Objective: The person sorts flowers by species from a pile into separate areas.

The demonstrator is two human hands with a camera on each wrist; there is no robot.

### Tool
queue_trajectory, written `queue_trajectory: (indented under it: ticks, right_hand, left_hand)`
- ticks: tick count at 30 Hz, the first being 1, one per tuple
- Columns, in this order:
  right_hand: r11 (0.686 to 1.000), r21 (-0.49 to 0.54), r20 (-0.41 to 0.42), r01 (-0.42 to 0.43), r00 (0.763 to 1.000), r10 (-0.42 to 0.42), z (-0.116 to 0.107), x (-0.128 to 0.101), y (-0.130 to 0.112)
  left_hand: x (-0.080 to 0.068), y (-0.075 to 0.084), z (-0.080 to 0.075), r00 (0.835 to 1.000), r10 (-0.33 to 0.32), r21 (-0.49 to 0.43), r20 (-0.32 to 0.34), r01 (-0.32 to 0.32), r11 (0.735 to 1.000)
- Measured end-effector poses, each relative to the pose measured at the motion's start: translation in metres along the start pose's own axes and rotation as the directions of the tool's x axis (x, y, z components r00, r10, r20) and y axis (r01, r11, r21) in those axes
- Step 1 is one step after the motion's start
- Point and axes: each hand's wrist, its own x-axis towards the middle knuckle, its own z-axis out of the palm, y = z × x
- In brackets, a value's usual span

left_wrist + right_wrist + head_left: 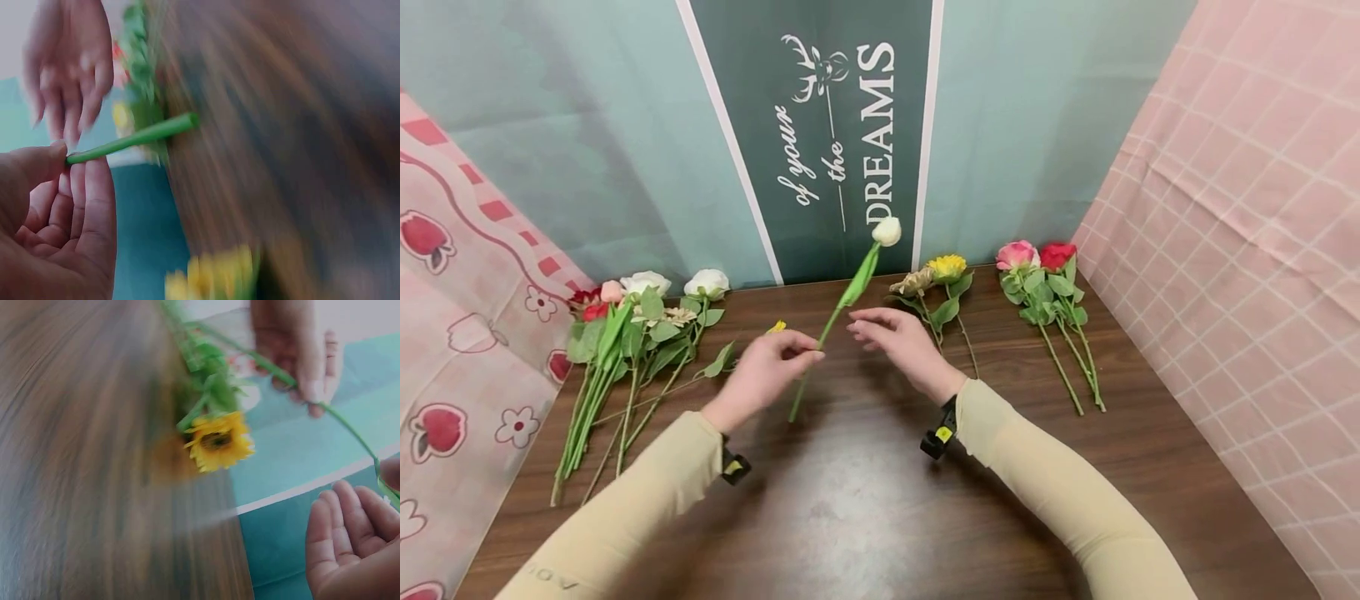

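Note:
A white-budded flower (887, 231) on a long green stem (831, 321) stands tilted above the dark wooden table (865, 517). My left hand (805, 350) pinches the stem low down between thumb and fingers; the left wrist view shows that pinch on the stem (131, 140). My right hand (868, 325) hovers just right of the stem with its fingers relaxed and open, holding nothing. In the right wrist view its open fingers (350, 534) sit close under the stem (350, 428).
A bunch of white, pink and red flowers (625, 333) lies at the table's left. A yellow and a beige flower (943, 275) and pink and red roses (1037, 258) lie at the back right. A printed backdrop (842, 133) and pink cloth (1240, 250) enclose the table.

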Motion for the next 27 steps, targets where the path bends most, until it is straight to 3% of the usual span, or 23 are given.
queue_trajectory:
  ticks: [2, 5, 8, 14, 21, 27]
  right_hand:
    - [0.990, 0.135, -0.016, -0.037, 0.999, 0.039, -0.004, 0.000, -0.004]
    - [0.966, 0.248, -0.041, -0.074, 0.995, 0.087, -0.009, -0.003, -0.007]
    - [0.950, 0.298, -0.058, -0.096, 0.991, 0.119, -0.012, -0.005, -0.005]
    - [0.936, 0.325, -0.087, -0.136, 0.981, 0.172, -0.016, -0.005, 0.002]
    - [0.953, 0.261, -0.111, -0.156, 0.975, 0.190, -0.014, 0.001, 0.009]
    - [0.990, -0.008, -0.077, -0.138, 0.988, 0.137, -0.014, 0.007, 0.020]
  left_hand:
    - [0.002, 0.007, 0.018, 1.000, -0.014, -0.106, 0.022, 0.016, 0.994]
    - [0.005, 0.013, 0.039, 0.998, -0.049, -0.246, 0.044, 0.058, 0.967]
    - [0.006, 0.017, 0.055, 0.996, -0.067, -0.333, 0.056, 0.082, 0.939]
    - [0.006, 0.017, 0.073, 0.992, -0.085, -0.400, 0.090, 0.114, 0.910]
    - [0.002, 0.013, 0.080, 0.983, -0.128, -0.483, 0.133, 0.177, 0.858]
    - [0.004, 0.000, 0.078, 0.974, -0.174, -0.512, 0.147, 0.226, 0.829]
